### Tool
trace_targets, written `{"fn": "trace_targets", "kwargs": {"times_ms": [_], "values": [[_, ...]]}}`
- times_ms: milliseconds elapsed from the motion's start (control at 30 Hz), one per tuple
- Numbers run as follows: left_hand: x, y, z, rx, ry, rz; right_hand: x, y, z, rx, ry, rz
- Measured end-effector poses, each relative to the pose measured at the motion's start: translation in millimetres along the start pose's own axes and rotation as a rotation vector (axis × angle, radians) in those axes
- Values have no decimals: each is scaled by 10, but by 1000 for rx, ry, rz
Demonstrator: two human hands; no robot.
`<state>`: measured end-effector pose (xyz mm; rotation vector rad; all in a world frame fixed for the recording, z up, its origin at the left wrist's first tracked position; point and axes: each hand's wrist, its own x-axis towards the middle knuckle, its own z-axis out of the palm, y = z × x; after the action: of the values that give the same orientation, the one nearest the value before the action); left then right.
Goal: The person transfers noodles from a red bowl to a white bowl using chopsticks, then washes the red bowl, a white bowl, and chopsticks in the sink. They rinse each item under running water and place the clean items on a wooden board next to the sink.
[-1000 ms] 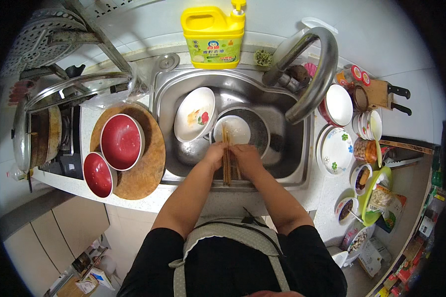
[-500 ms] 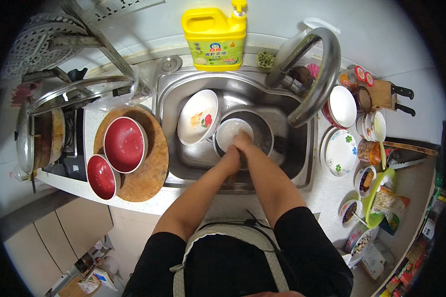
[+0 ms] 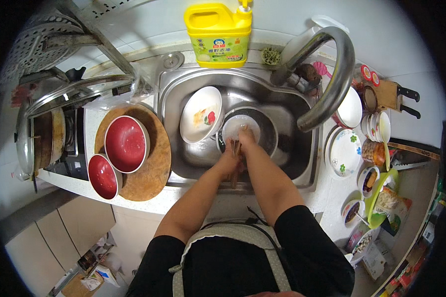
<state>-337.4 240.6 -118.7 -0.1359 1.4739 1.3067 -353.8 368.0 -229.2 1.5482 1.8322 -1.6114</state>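
Both hands are together over the sink (image 3: 183, 166). My left hand (image 3: 228, 162) is closed around a bundle of brown chopsticks (image 3: 236, 147), whose other ends stick out below toward the sink's front edge. My right hand (image 3: 248, 136) is bent at the far end of the bundle, fingers closed against it; the fingertips are partly hidden. Beneath the hands is a whitish round bowl (image 3: 233, 123) inside a larger dark-walled metal basin (image 3: 268, 129). A white oval dish (image 3: 195, 116) with a red flower print leans to their left.
The curved faucet (image 3: 343, 74) arches over the sink's right side. Two red-lined bowls (image 3: 126, 143) rest on and beside a round wooden board (image 3: 156, 168) at left. Stacked plates (image 3: 344, 153), bowls and a knife block (image 3: 386, 95) line the right. A yellow soap jug (image 3: 218, 42) stands behind.
The chopsticks now show more plainly between my hands. My right hand has turned and its fingers have bent. The whole view has shifted slightly.
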Motion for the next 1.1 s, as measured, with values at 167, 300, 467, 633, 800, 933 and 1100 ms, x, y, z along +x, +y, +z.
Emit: {"fn": "trace_targets", "kwargs": {"times_ms": [167,300,467,633,800,933,1100], "values": [[-51,45,15,-76,-131,10,-500,-267,-145,247,-69,-79],[-236,313,91,-167,-169,-95,-531,-305,-292,489,-177,54],[-78,212,-39,-311,-206,-208,-58,13,-138,-167,1,-191],[-28,193,25,-425,-167,-183,86,48,-82,-372,2,-280],[-162,290,-17,-299,-185,-111,-416,-295,-410,800,-450,-210],[-258,422,54,-314,-198,-28,-701,-566,-617,721,-438,-311],[-339,716,292,-314,-165,-14,-968,-915,-988,62,-174,-532]]}}
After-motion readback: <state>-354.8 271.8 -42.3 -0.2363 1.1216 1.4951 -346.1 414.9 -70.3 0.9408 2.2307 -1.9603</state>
